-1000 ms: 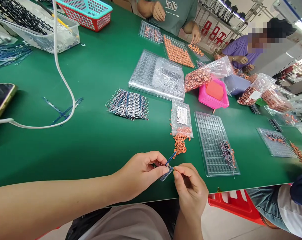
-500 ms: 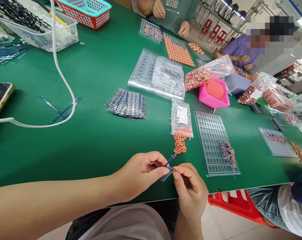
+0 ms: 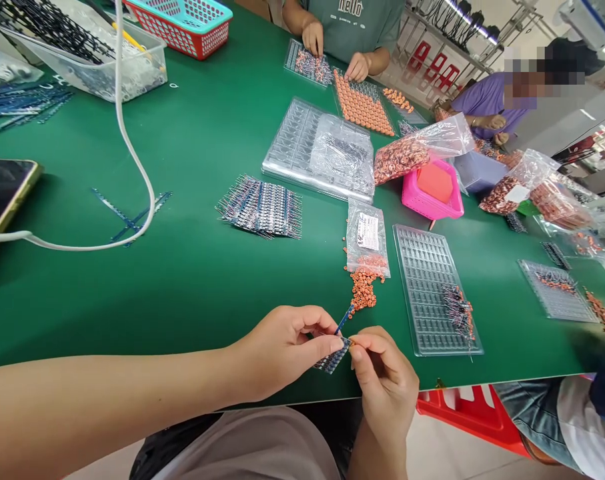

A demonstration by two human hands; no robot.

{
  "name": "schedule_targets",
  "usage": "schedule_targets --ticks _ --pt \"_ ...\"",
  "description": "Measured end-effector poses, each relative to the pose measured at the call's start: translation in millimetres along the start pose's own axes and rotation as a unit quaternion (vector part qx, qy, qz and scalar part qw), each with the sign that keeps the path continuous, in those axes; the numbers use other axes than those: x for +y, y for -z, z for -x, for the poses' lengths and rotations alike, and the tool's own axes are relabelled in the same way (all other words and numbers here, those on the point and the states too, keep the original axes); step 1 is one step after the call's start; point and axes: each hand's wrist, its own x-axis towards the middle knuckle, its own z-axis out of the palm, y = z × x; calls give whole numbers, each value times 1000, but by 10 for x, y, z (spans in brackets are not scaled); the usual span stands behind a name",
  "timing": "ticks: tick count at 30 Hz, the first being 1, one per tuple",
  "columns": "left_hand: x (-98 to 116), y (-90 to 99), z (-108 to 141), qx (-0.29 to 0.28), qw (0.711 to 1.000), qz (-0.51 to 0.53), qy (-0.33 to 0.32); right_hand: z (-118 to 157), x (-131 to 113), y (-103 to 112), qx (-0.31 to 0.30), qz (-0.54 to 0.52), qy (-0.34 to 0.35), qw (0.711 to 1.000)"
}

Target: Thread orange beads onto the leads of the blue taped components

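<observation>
Near the table's front edge, my left hand [image 3: 295, 350] pinches a small strip of circuit boards [image 3: 332, 360] between thumb and fingers. A thin blue strip [image 3: 344, 320] sticks out past its fingertips toward a pile of small orange rings [image 3: 363, 290]. My right hand [image 3: 386, 373] meets the strip's right end, thumb and forefinger pinched on a tiny orange ring [image 3: 352, 343], mostly hidden by the fingertips. The rings spill from a labelled clear bag [image 3: 368, 233]. To the right lies a clear ribbed tray [image 3: 422, 267] with wired orange parts [image 3: 459, 312] on it.
A stack of board strips [image 3: 262, 208] lies left of the bag. Behind are clear trays [image 3: 292, 147], a pink basket [image 3: 412, 200] and a bag of copper-coloured rings [image 3: 402, 160]. A white cable [image 3: 132, 147] crosses the left side. Co-workers sit across the table and at right.
The view has shifted slightly. More of the board strip shows below my left fingers; my hands stay together. The co-worker opposite has lowered both hands onto the trays.
</observation>
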Motion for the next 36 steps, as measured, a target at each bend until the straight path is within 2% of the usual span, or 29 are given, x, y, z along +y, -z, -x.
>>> schedule_targets --ticks 7,14,36 --pt "7 -7 -7 8 1000 0 9 -33 -4 21 -30 -20 -7 999" --pt "-23 -7 -18 7 1000 5 12 -22 -6 28 -31 -23 -4 999" --pt "-33 7 -19 -13 1000 -27 -6 -81 -28 70 -89 -82 -40 992"
